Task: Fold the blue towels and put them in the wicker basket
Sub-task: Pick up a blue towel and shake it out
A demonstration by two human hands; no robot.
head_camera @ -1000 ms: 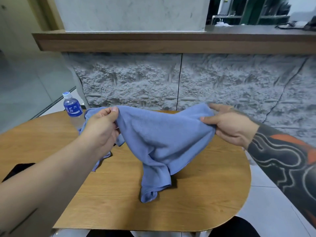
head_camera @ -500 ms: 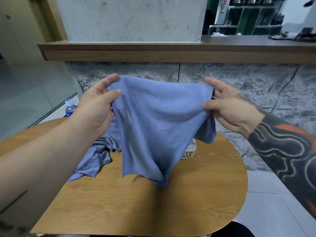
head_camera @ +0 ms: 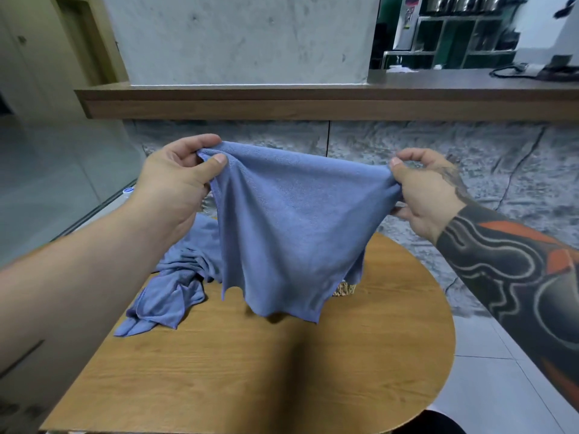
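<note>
A blue towel [head_camera: 291, 227] hangs spread in the air above the wooden table [head_camera: 266, 371]. My left hand [head_camera: 178, 183] pinches its upper left corner and my right hand [head_camera: 423, 192] pinches its upper right corner. Its lower edge hangs free just above the tabletop. A second blue towel [head_camera: 175, 286] lies crumpled on the table at the left. Only a small piece of the wicker basket [head_camera: 344, 289] shows behind the hanging towel's lower right edge; the rest is hidden.
A water bottle's cap [head_camera: 128, 192] peeks out behind my left wrist. A stone-faced counter wall [head_camera: 438, 158] with a wooden ledge [head_camera: 313, 101] stands just behind the table. Tiled floor [head_camera: 488, 371] lies to the right of the rounded table edge.
Both hands have lifted the towel off the table and pulled its top edge wide, so it now hangs spread. The second towel and a bit of the basket came into view.
</note>
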